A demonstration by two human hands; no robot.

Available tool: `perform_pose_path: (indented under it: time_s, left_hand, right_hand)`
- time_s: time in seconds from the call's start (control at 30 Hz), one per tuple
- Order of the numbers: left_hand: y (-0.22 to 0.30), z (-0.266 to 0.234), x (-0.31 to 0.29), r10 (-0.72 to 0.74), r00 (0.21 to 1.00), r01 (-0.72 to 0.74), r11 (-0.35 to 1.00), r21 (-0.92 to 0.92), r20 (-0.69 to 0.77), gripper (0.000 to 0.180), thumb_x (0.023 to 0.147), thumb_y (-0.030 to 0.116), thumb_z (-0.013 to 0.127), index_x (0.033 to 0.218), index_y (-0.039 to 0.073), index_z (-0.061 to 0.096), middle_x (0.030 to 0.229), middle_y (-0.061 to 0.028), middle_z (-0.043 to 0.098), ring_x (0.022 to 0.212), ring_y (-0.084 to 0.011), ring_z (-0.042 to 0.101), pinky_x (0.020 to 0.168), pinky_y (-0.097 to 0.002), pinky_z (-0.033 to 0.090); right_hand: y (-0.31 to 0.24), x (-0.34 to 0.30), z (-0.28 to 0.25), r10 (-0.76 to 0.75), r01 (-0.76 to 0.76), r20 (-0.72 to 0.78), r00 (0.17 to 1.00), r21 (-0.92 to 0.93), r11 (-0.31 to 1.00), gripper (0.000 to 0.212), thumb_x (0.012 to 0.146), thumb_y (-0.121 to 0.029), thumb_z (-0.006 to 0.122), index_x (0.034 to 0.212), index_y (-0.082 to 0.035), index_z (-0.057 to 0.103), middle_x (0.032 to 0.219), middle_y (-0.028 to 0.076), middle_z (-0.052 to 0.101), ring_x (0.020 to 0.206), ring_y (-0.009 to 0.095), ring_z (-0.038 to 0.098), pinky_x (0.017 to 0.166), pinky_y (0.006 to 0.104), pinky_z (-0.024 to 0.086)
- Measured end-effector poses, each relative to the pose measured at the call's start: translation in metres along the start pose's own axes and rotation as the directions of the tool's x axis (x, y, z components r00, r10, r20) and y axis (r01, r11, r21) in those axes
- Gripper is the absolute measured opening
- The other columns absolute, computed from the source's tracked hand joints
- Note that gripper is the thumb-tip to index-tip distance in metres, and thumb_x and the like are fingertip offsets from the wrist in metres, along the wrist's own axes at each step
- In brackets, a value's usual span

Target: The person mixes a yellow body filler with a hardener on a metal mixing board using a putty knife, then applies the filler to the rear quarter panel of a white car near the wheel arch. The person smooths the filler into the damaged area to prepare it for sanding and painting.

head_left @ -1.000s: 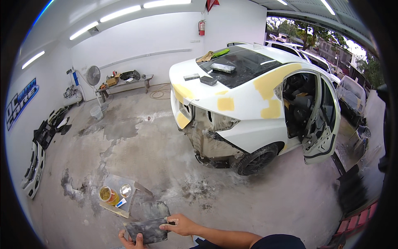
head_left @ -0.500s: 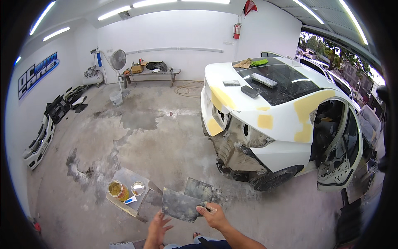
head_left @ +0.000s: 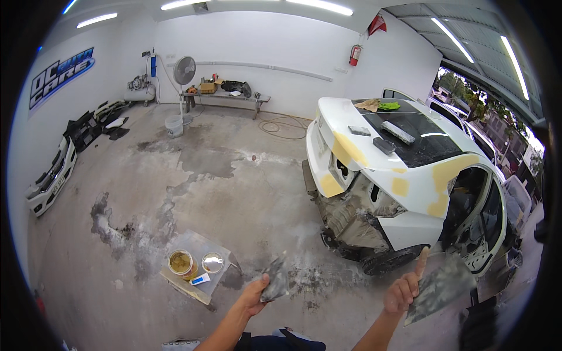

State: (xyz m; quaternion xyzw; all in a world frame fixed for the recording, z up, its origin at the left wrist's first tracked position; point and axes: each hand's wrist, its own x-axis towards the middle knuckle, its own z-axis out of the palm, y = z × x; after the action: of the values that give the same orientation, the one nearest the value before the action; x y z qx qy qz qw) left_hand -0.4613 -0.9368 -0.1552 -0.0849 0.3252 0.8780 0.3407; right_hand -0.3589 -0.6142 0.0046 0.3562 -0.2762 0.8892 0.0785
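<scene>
Gripping a small grey spreader (head_left: pixel 275 282) in left hand (head_left: pixel 255 295). Right hand (head_left: pixel 404 291) closed on wide filler board (head_left: pixel 440 288), forefinger raised. White car (head_left: pixel 404 175) ahead.

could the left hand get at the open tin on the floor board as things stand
Probably not right away: the left hand already grips a smeared scraper, so its fingers are taken. The open tin sits uncovered down to its left, nothing between.

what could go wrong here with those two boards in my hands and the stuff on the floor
1. The open can and its lid sit on a low board close below the left hand; a step that way could tip the can.
2. The right hand pinches its grey board by one edge, so it might slip.
3. The hose coiled on the floor is a trip hazard.
</scene>
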Motion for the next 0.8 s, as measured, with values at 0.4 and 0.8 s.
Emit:
perform_pose_path:
  time_s: [0.4, 0.8]
  left_hand:
    - [0.049, -0.178, -0.068, 0.018, 0.998, -0.029, 0.987, -0.160, -0.068, 0.050, 0.101, 0.045, 0.063, 0.132, 0.005, 0.060, 0.120, -0.0063, 0.069, 0.106, -0.0195, 0.068, 0.097, -0.0386, 0.053]
    - [0.130, -0.258, -0.104, 0.568, 0.661, -0.700, 0.703, -0.130, -0.491, 0.058, 0.103, 0.047, 0.059, 0.143, 0.006, 0.052, 0.137, -0.0074, 0.063, 0.126, -0.0240, 0.059, 0.112, -0.0418, 0.041]
  right_hand:
    - [0.275, -0.071, -0.006, 0.405, -0.682, -0.863, 0.302, 0.102, 0.725, 0.047, 0.092, -0.012, 0.074, 0.134, -0.003, 0.055, 0.126, 0.011, 0.066, 0.108, 0.024, 0.068, 0.091, 0.0396, 0.058]
    - [0.544, 0.024, 0.006, 0.907, -0.969, -0.347, 0.238, -0.150, 0.197, 0.044, 0.096, -0.037, 0.074, 0.121, -0.001, 0.068, 0.103, 0.005, 0.072, 0.087, 0.012, 0.063, 0.069, 0.0281, 0.052]
